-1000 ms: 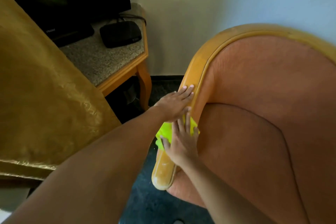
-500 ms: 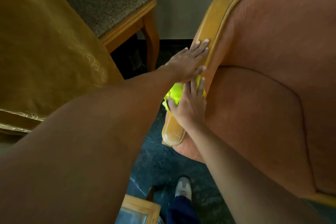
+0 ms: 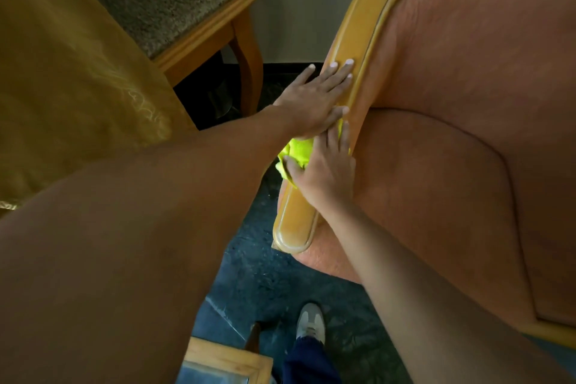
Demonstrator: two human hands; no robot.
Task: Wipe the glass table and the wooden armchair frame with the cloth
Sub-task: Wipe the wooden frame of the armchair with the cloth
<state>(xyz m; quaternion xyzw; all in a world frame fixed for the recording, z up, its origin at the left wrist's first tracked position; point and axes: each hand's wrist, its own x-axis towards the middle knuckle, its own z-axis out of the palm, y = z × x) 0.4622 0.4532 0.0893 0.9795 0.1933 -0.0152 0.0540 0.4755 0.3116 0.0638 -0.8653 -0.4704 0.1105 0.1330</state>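
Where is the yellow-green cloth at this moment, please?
In the head view, the yellow-green cloth lies on the wooden armrest of the armchair, pressed under the right hand, just below the flat left hand.

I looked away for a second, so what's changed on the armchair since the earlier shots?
The view tilted down, bringing a shoe into sight. Otherwise unchanged: right hand presses the cloth on the wooden armrest, left hand lies flat just above.

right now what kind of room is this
Probably a hotel room or a furnished sitting room: an upholstered armchair with a wooden frame, a stone-topped side table, and a gold drape.
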